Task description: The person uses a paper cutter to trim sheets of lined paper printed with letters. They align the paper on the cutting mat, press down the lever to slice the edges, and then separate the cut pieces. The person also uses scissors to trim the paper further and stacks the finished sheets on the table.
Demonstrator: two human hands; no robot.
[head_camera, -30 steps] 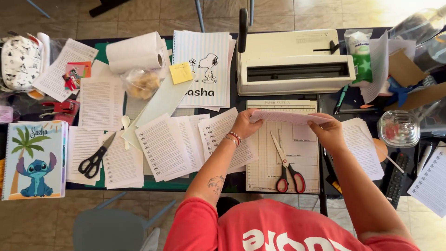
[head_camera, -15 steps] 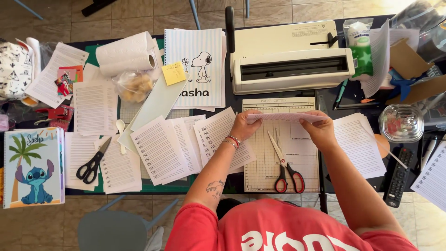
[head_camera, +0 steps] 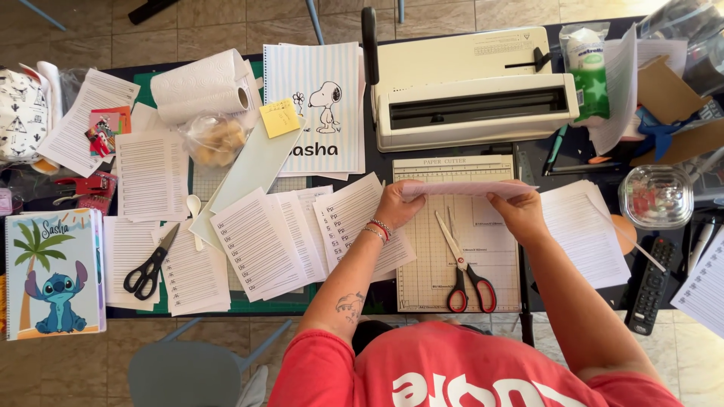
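Observation:
Both my hands hold a thin stack of pale pink-edged paper [head_camera: 466, 188] level above the paper cutter board [head_camera: 430, 256]. My left hand [head_camera: 397, 205] grips the stack's left end, with bracelets on its wrist. My right hand [head_camera: 519, 215] grips the right end. Red-handled scissors [head_camera: 461, 267] lie shut on the cutter board just below the stack, between my two arms.
A cream binding machine [head_camera: 471, 87] stands behind the board. Lined sheets [head_camera: 260, 241] fan out at left, with black scissors [head_camera: 151, 264], a paper towel roll [head_camera: 200, 94], a striped cartoon-dog cover [head_camera: 317, 105] and a blue-creature notebook [head_camera: 53, 275]. More sheets [head_camera: 584, 234], a glass bowl [head_camera: 654, 197] and a remote [head_camera: 650, 286] lie at right.
My hands stay on the paper stack at nearly the same spot. The stack looks squared and held flatter than a second ago.

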